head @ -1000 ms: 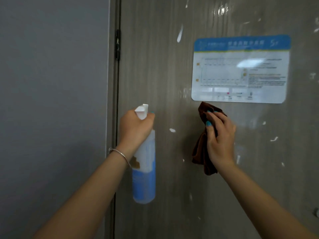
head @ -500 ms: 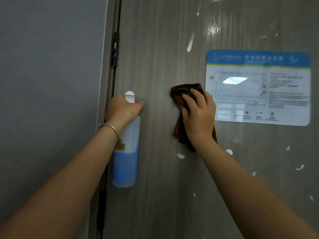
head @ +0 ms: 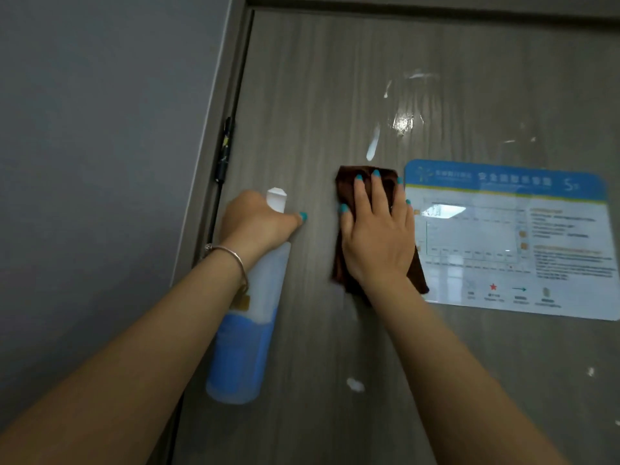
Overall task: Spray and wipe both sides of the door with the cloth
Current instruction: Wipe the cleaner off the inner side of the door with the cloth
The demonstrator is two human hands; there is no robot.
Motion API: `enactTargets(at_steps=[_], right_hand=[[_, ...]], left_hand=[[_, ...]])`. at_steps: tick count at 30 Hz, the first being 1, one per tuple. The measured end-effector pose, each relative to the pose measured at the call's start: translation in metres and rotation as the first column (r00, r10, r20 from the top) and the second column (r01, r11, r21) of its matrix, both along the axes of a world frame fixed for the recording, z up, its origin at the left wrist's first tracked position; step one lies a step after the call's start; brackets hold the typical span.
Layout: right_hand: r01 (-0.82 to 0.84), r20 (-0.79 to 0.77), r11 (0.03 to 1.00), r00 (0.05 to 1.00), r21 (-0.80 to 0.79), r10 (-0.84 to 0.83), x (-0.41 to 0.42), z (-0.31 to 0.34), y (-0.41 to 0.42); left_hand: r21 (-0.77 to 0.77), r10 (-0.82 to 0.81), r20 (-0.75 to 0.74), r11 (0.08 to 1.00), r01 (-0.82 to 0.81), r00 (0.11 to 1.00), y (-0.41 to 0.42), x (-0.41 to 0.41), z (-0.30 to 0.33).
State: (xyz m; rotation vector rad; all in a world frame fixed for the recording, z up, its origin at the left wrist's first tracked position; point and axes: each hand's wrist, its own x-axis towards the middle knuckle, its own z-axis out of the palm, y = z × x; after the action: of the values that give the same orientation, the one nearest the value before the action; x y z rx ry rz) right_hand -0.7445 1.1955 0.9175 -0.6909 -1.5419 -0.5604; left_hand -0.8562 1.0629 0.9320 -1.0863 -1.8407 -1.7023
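Pressing a folded dark brown cloth (head: 345, 193) flat against the grey wood-grain door (head: 308, 95), the right hand (head: 377, 236) sits just left of a laminated blue-and-white notice sheet (head: 510, 243), and the likeliest slip from here is the cloth edge catching that sheet's corner and lifting or smearing it if the wipe runs rightward. A second risk, as I judge it, is streaking: white foam streaks (head: 373, 144) sit just above the cloth and a white blob (head: 355, 384) lies well below it, so a short stroke would miss both. The right hand's fingers lie straight and slightly spread on the cloth, palm to the door, forearm reaching up from the lower right. The left hand (head: 258, 226) grips the neck of a translucent spray bottle with blue liquid (head: 241, 344), fingers curled round it, bottle hanging near the hinge side, a silver bangle (head: 231, 260) on the wrist.
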Motion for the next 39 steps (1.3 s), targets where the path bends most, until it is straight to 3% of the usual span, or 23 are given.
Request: enactTargets(at_steps=[6, 10, 18, 26, 34, 39], right_hand=[[0.031, 0.061, 0.999, 0.998, -0.025, -0.029, 0.008, 0.091, -0.003], [0.029, 0.065, 1.0, 0.997, 0.0, -0.029, 0.008, 0.118, -0.003], [0.025, 0.103, 0.999, 0.994, 0.044, -0.029, 0.019, 0.042, -0.001], [0.022, 0.097, 1.0, 0.995, -0.007, -0.021, 0.025, 0.134, -0.001], [0.124, 0.144, 0.99, 0.981, 0.065, -0.133, 0.028, 0.031, -0.002], [0.219, 0.177, 0.973, 0.957, 0.076, -0.229, 0.029, 0.054, -0.001]], left_hand=[[0.067, -0.038, 0.019, 0.997, 0.036, 0.999, 0.007, 0.005, 0.025], [0.085, -0.061, 0.044, 0.995, 0.057, 0.997, 0.005, 0.007, 0.044], [0.119, -0.102, 0.045, 0.988, 0.096, 0.994, 0.008, 0.0, 0.054], [0.075, -0.043, 0.013, 0.996, 0.042, 0.999, 0.011, -0.006, 0.057], [0.064, -0.055, 0.036, 0.997, 0.053, 0.998, 0.007, -0.003, 0.055], [0.055, -0.032, 0.046, 0.998, 0.03, 0.998, 0.004, 0.005, 0.053]])
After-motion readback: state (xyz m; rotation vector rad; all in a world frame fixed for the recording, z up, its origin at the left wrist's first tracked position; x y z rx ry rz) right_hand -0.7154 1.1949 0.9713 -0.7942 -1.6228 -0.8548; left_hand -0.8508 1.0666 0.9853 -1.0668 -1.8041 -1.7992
